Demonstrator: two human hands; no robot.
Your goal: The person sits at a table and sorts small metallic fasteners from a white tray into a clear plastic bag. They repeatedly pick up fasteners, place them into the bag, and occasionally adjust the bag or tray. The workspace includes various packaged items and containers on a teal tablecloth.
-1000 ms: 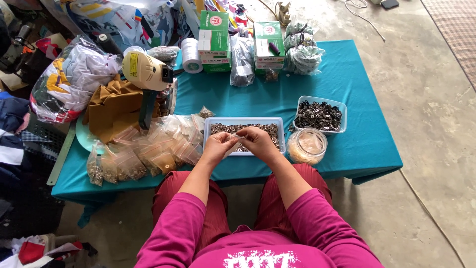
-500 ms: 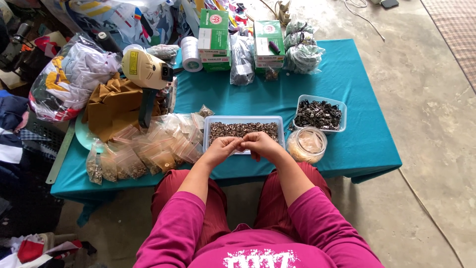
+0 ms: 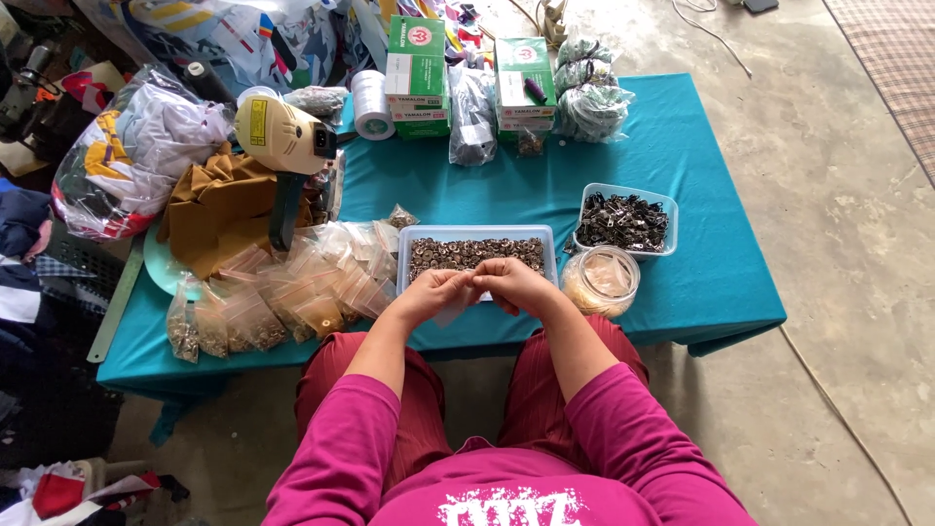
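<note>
Hands met at the near rim of the blue tray point(image 3: 551, 237) of small brown metal pieces on the teal table point(image 3: 701, 175). We held a small clear bag point(image 3: 454, 307) pinched between our left hand point(image 3: 438, 295) and right hand point(image 3: 511, 284), fingers closed on it. Filled bags point(image 3: 282, 297) lay just left, a round jar point(image 3: 600, 281) just right.

Left hand point(image 3: 435, 292) and right hand point(image 3: 514, 284) meet over a small clear bag point(image 3: 458, 304), just at six o'clock of the tray of brown metal bits point(image 3: 475, 253); filled bags point(image 3: 282, 297) at nine o'clock
</note>
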